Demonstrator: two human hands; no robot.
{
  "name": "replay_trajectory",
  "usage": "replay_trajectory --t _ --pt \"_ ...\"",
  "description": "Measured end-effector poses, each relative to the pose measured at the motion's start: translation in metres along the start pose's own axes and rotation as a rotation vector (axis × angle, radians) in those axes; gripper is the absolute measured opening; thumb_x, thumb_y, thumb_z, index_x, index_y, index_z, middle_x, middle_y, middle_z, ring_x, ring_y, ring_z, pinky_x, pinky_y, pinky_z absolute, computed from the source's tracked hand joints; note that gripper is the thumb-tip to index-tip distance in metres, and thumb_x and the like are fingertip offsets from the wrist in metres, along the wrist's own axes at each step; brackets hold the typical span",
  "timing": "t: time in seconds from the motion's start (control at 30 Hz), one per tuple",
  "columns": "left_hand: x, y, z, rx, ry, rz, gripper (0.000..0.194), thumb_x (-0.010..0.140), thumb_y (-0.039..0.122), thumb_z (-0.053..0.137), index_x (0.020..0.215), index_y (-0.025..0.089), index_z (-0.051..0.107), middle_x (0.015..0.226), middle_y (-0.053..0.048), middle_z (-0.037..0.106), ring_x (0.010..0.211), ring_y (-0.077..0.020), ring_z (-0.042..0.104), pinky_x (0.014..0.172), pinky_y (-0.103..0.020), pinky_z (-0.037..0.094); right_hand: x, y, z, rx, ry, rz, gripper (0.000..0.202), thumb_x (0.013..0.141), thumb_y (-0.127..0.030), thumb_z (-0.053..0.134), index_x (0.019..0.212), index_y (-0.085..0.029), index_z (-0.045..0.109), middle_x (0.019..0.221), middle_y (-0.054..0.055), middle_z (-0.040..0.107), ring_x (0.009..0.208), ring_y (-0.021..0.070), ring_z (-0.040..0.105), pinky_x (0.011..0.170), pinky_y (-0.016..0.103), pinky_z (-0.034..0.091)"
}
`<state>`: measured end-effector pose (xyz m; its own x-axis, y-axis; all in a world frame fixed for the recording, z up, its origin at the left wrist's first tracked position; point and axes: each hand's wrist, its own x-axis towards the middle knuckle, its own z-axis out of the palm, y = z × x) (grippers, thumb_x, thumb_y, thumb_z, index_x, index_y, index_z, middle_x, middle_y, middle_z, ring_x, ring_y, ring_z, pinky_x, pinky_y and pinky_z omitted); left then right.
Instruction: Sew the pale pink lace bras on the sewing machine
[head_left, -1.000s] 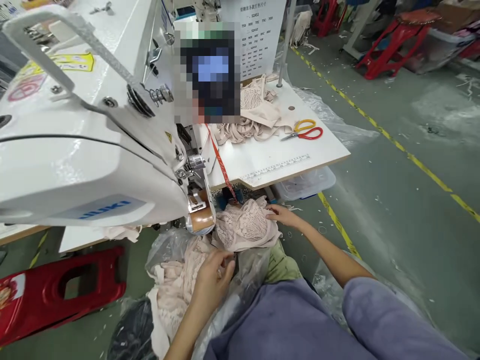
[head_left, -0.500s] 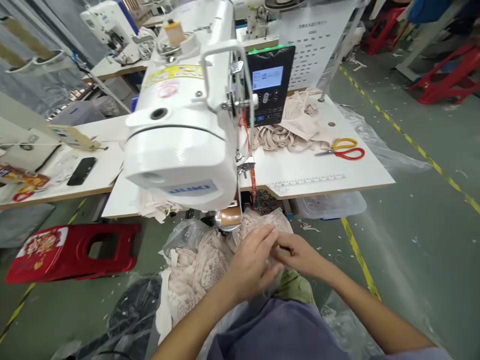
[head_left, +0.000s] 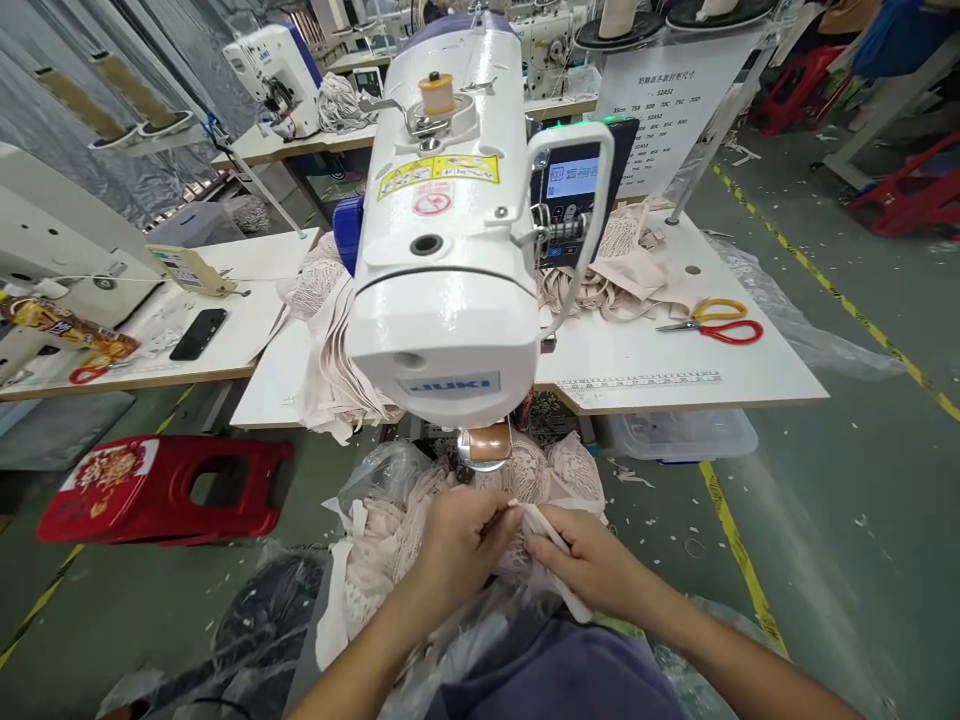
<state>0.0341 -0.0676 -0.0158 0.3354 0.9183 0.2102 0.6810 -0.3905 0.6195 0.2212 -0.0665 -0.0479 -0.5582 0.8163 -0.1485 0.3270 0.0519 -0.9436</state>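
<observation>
Between my hands, over my lap, runs a pale pink fabric strap (head_left: pixel 556 535). My left hand (head_left: pixel 469 535) is closed, its thumb and fingers pinching one end of the strap. Closed as well, my right hand (head_left: pixel 592 560) grips the strap a little farther along, and a tail of it hangs below. Beyond my hands lie pale pink lace bra cups (head_left: pixel 529 468), partly hidden by them. More lace fabric (head_left: pixel 375 560) is heaped at the left in clear plastic. Right above stands the white sewing machine (head_left: pixel 442 330), with a copper-coloured cylinder (head_left: pixel 487 445) under its head.
Orange-and-red-handled scissors (head_left: pixel 716 322) lie on the white table (head_left: pixel 637 362) near a ruler strip (head_left: pixel 637 381). Stacked fabric pieces (head_left: pixel 337 370) hang over the table edge at left. A red stool (head_left: pixel 172 490) is on the floor, and a phone (head_left: pixel 199 334) rests on the neighbouring table.
My hands have moved apart slightly, and the pale strap now shows between them. The camera view has shifted, so the machine appears farther right and the stacked fabric at left is visible.
</observation>
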Motion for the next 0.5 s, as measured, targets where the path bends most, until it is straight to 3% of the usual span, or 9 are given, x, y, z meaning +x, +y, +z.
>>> replay_trajectory --t 0.07,0.17,0.27,0.4,0.5 --pt "0.001 0.002 -0.004 0.046 0.027 0.054 0.037 0.093 0.024 0.047 0.057 0.019 0.053 0.046 0.003 0.049 0.045 -0.0101 0.041 0.05 -0.026 0.026 0.004 -0.007 -0.003 0.044 0.049 0.01 0.032 0.09 -0.05 0.053 0.093 -0.019 0.062 0.083 0.003 0.067 0.075 0.0189 0.059 0.063 0.026 0.041" --pt "0.005 0.002 -0.016 0.008 -0.014 0.014 0.04 0.095 0.028 0.047 0.056 0.019 0.049 0.047 0.004 0.046 0.045 -0.0096 0.038 0.05 -0.026 0.025 0.012 -0.02 -0.01 0.085 0.045 -0.015 0.035 0.09 -0.053 0.056 0.098 -0.021 0.065 0.089 0.005 0.07 0.081 0.0202 0.062 0.067 0.027 0.043" --pt "0.01 -0.002 -0.032 -0.128 -0.008 -0.08 0.042 0.091 0.036 0.055 0.056 0.02 0.041 0.052 0.004 0.043 0.053 -0.0113 0.042 0.055 -0.025 0.032 0.023 -0.031 -0.016 0.124 0.03 -0.061 0.036 0.092 -0.054 0.053 0.09 -0.02 0.065 0.082 0.003 0.068 0.074 0.0175 0.06 0.064 0.026 0.042" --pt "0.016 -0.011 -0.045 -0.429 0.048 -0.182 0.037 0.088 0.035 0.058 0.061 0.021 0.036 0.07 -0.001 0.055 0.073 -0.0154 0.056 0.068 -0.027 0.045 0.039 -0.038 -0.021 0.127 0.1 -0.069 0.04 0.093 -0.051 0.049 0.071 -0.019 0.055 0.067 -0.001 0.056 0.062 0.0134 0.05 0.057 0.024 0.037" --pt "0.025 -0.019 -0.044 -0.346 0.124 -0.372 0.034 0.084 0.037 0.061 0.062 0.022 0.04 0.061 0.002 0.051 0.059 -0.0129 0.05 0.055 -0.024 0.04 0.052 -0.037 -0.027 -0.049 0.183 -0.084 0.042 0.091 -0.047 0.048 0.06 -0.02 0.043 0.056 -0.003 0.042 0.055 0.0115 0.04 0.053 0.025 0.028"
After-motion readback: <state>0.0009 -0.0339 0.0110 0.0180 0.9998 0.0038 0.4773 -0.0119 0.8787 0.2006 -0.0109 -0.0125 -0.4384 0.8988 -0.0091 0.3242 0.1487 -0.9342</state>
